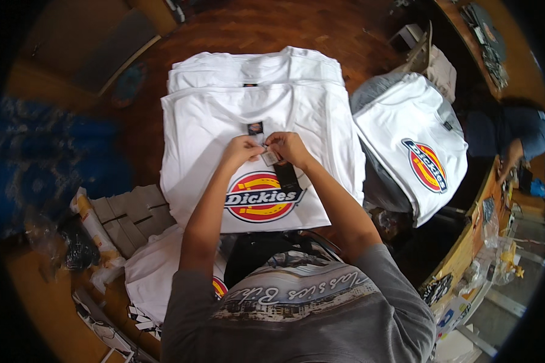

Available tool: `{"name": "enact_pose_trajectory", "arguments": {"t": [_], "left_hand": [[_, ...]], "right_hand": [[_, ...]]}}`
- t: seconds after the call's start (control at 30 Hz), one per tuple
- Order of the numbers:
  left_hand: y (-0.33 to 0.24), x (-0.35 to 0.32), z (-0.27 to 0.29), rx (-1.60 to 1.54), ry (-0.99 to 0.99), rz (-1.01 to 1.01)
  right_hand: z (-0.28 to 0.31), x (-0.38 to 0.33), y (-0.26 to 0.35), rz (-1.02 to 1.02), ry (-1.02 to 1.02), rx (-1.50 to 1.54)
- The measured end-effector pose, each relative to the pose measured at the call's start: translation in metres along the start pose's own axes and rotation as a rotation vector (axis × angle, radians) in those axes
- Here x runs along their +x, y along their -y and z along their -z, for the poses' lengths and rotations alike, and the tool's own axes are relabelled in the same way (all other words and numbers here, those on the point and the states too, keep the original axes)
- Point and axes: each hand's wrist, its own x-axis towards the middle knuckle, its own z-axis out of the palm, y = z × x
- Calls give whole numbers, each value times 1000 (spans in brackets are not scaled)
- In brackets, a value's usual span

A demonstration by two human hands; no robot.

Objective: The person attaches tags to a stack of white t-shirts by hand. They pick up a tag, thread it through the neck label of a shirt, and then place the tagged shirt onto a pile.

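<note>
A white T-shirt [207,148] with a red, yellow and blue chest print lies front up on a pile of similar shirts before me. Just below its collar, beside the black neck label [255,129], my two hands meet fingertip to fingertip. My left hand [242,151] is closed in a pinch; what its fingertips hold is too small to make out. My right hand [287,149] is also pinched, at the top of a black hang tag [287,176]. A small pale label [269,158] shows between the hands. The tag rests over the upper right of the print.
Right of the pile, another printed white shirt [399,115] lies over grey cloth. Folded beige garments [130,218] and clear plastic bags [42,233] are at the left. A person [524,136] is at the far right, near a cluttered wooden table [460,254].
</note>
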Motion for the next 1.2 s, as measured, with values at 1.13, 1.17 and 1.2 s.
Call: {"name": "enact_pose_trajectory", "arguments": {"t": [1.13,1.17,1.2], "left_hand": [[60,-491,-29,-933,-1038,-737],[64,-518,-41,-978,-1136,-822],[58,-538,-53,-1011,-1227,-880]], "right_hand": [[240,-143,181,684,-353,663],[224,-126,204,714,-231,685],[206,-108,231,744,-122,688]]}}
